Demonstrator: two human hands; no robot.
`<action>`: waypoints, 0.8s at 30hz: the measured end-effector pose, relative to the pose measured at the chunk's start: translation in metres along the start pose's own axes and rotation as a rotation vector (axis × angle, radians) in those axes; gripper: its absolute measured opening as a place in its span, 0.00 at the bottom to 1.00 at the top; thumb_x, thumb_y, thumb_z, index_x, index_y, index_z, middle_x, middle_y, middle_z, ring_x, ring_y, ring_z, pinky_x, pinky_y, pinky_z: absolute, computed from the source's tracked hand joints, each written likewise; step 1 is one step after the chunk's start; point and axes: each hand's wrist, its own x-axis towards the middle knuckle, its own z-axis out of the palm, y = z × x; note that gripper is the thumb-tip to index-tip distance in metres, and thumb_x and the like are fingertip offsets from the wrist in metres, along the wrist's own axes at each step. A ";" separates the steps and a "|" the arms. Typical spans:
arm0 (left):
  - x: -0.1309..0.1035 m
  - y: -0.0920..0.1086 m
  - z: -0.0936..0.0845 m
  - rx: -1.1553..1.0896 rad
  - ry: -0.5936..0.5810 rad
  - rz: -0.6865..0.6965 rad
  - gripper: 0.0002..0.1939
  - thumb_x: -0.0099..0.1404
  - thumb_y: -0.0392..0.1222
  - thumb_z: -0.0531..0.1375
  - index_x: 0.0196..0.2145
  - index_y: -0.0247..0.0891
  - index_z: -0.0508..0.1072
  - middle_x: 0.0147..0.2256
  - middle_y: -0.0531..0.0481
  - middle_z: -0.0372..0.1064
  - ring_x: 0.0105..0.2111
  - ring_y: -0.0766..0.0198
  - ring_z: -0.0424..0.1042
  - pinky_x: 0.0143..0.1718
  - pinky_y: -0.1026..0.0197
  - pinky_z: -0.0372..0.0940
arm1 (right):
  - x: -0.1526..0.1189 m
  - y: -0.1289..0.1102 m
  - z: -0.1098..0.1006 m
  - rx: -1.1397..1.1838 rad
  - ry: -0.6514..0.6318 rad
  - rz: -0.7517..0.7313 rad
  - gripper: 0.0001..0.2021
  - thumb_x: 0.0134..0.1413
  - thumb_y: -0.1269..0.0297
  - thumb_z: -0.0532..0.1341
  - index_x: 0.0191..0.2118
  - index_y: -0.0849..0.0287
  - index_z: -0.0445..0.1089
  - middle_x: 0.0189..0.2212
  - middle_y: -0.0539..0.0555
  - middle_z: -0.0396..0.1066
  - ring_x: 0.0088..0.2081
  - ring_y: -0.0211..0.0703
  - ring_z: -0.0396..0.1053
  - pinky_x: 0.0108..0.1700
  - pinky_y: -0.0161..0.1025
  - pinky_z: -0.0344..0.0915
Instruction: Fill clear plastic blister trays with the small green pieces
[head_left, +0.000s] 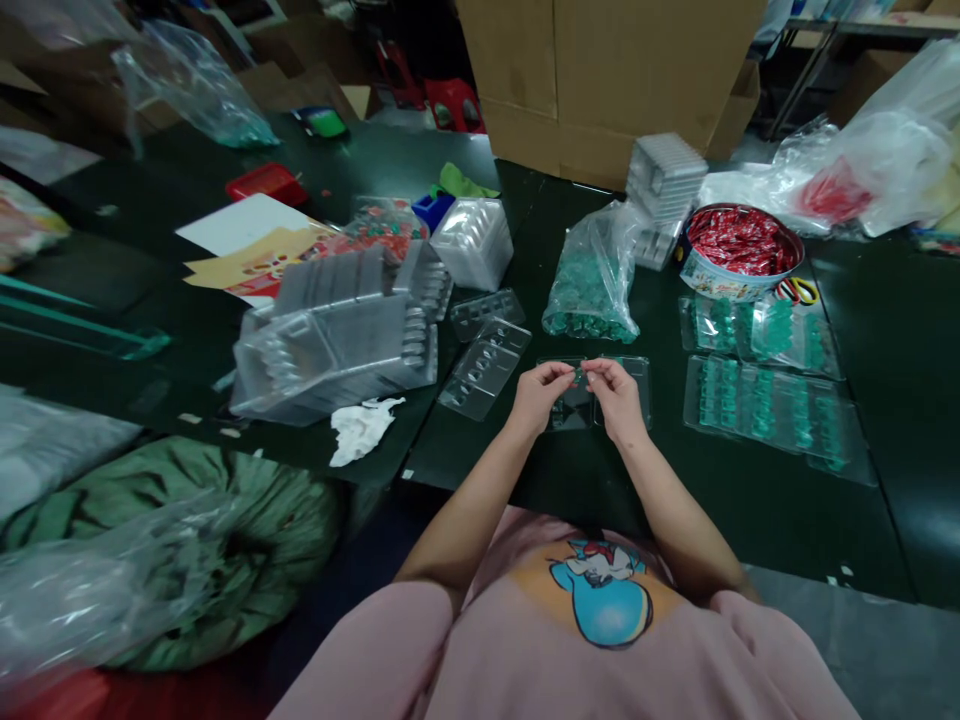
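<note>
My left hand (540, 396) and my right hand (618, 398) come together over the table, fingertips pinched. Between them is a small green plastic piece (577, 376), mostly covered by the fingers. Beneath the hands lies a clear blister tray (576, 412), and a second clear tray (642, 380) shows beside my right hand. Just beyond them stands a clear bag of green pieces (592, 280). To the left of my left hand lies a flat blister tray (486, 370). On the right are filled trays with rows of green pieces (761, 400).
Stacked clear trays (337, 340) stand at the left, with another stack (664, 190) at the back. A round tin (731, 280) holds red wrapped pieces, with scissors (799, 291) close by. Crumpled white tissue (364, 430) lies near the front edge. A large cardboard box (615, 80) stands behind.
</note>
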 end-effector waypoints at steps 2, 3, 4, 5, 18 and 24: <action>-0.001 0.002 -0.001 -0.004 -0.032 -0.005 0.11 0.49 0.43 0.69 0.29 0.34 0.76 0.26 0.52 0.71 0.27 0.67 0.69 0.34 0.63 0.64 | 0.000 0.001 -0.002 -0.034 0.004 0.021 0.10 0.49 0.61 0.64 0.38 0.57 0.73 0.35 0.51 0.74 0.36 0.38 0.69 0.38 0.36 0.65; -0.002 0.002 -0.001 -0.004 -0.047 -0.005 0.11 0.49 0.42 0.69 0.29 0.34 0.76 0.26 0.53 0.71 0.27 0.68 0.69 0.34 0.64 0.64 | 0.001 0.001 -0.003 -0.025 -0.004 0.041 0.10 0.49 0.61 0.64 0.38 0.57 0.73 0.33 0.50 0.73 0.34 0.37 0.69 0.36 0.35 0.64; -0.002 0.002 -0.002 -0.004 -0.056 -0.004 0.11 0.49 0.42 0.69 0.29 0.34 0.76 0.27 0.53 0.71 0.27 0.68 0.68 0.34 0.64 0.64 | 0.001 0.002 -0.004 0.001 -0.016 0.067 0.10 0.48 0.61 0.64 0.37 0.57 0.73 0.32 0.50 0.72 0.33 0.36 0.68 0.34 0.34 0.62; -0.002 0.002 -0.002 -0.005 -0.059 -0.003 0.11 0.49 0.42 0.69 0.29 0.35 0.76 0.27 0.53 0.70 0.27 0.69 0.68 0.34 0.64 0.64 | 0.002 0.002 -0.004 0.035 -0.027 0.093 0.09 0.48 0.61 0.63 0.37 0.57 0.72 0.31 0.49 0.71 0.31 0.36 0.67 0.31 0.33 0.60; -0.010 0.007 -0.002 -0.149 -0.022 -0.051 0.14 0.46 0.41 0.71 0.28 0.35 0.71 0.28 0.56 0.67 0.27 0.73 0.66 0.32 0.68 0.64 | -0.003 0.002 0.002 -0.014 -0.064 0.127 0.12 0.46 0.57 0.66 0.35 0.57 0.72 0.28 0.48 0.70 0.28 0.34 0.64 0.32 0.34 0.62; -0.011 0.001 -0.003 -0.125 -0.032 -0.079 0.14 0.46 0.43 0.71 0.28 0.34 0.74 0.26 0.52 0.70 0.28 0.68 0.70 0.33 0.65 0.64 | -0.006 -0.001 0.001 -0.185 -0.019 -0.033 0.11 0.48 0.57 0.66 0.36 0.56 0.69 0.30 0.49 0.71 0.32 0.39 0.69 0.37 0.38 0.67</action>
